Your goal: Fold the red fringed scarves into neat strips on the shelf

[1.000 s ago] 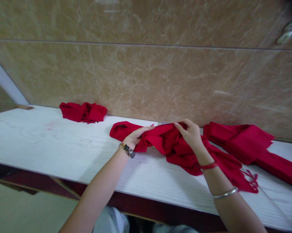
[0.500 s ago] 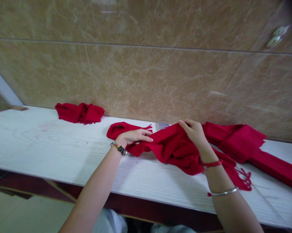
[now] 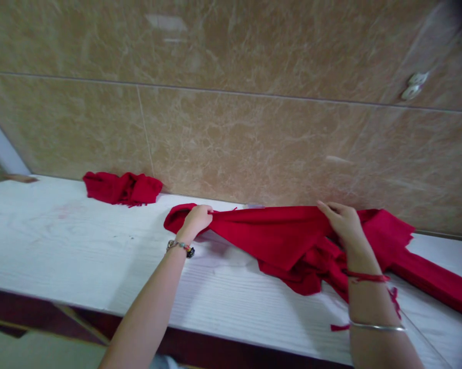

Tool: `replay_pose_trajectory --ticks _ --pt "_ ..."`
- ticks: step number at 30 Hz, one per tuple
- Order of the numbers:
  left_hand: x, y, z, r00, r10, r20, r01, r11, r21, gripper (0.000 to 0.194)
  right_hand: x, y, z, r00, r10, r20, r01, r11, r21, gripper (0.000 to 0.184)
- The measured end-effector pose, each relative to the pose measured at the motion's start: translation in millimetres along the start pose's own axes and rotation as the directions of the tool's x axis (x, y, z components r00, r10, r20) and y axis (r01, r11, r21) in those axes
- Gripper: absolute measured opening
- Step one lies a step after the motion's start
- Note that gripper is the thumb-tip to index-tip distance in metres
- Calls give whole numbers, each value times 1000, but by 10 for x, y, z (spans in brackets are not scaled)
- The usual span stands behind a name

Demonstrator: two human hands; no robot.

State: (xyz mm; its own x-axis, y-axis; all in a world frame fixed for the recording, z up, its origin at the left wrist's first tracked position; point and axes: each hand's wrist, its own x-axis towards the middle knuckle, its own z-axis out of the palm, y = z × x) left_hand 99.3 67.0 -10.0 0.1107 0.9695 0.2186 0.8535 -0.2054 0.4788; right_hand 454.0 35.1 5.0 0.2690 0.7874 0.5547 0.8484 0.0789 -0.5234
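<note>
A red fringed scarf [image 3: 269,230] stretches between my two hands above the white tabletop. My left hand [image 3: 197,221] is closed on its left end, fingers pinched at the upper edge. Farther right, my right hand [image 3: 342,221] grips the same upper edge between thumb and fingers. Below the taut edge the cloth hangs in a loose fold and bunches up toward my right forearm. Just left of my left hand lies a rounded red fold of cloth [image 3: 173,218]; I cannot tell whether it belongs to the same scarf.
A crumpled red scarf [image 3: 123,188] lies at the back left against the tiled wall [image 3: 231,143]. More red cloth [image 3: 434,277], folded into a long strip, runs off to the right. A small flat item [image 3: 254,206] shows behind the scarf. The white tabletop [image 3: 61,241] has a front edge.
My left hand has moved left and closed on the scarf's edge. My right hand has shifted right, and the cloth between them is now pulled straight. The view has tilted slightly.
</note>
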Motion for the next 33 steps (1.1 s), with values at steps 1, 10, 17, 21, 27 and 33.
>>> replay_pose_trajectory --ticks 1,10,17,21,27,33 --pt "13 -34 -11 999 7 32 -6 1000 -27 27 18 104 -25 999 36 10 -35 997 -62 39" --pt "-24 59 -3 892 331 307 -200 899 -389 21 -56 46 253 947 -293 130 313 932 -181 21" --pt "-122 261 -21 813 533 237 -349 770 -534 20 -615 -993 641 746 -618 248 503 767 398 27" --pt "-158 318 -5 784 571 241 -372 745 -554 20 -741 -1087 744 715 -589 376 409 789 459 9" --pt "-63 152 -6 837 490 244 -359 828 -430 19 -583 -950 623 788 -457 414 189 818 544 20" --pt "38 -60 -4 881 405 243 -354 907 -229 23 -378 -743 427 853 -284 437 -87 749 657 34"
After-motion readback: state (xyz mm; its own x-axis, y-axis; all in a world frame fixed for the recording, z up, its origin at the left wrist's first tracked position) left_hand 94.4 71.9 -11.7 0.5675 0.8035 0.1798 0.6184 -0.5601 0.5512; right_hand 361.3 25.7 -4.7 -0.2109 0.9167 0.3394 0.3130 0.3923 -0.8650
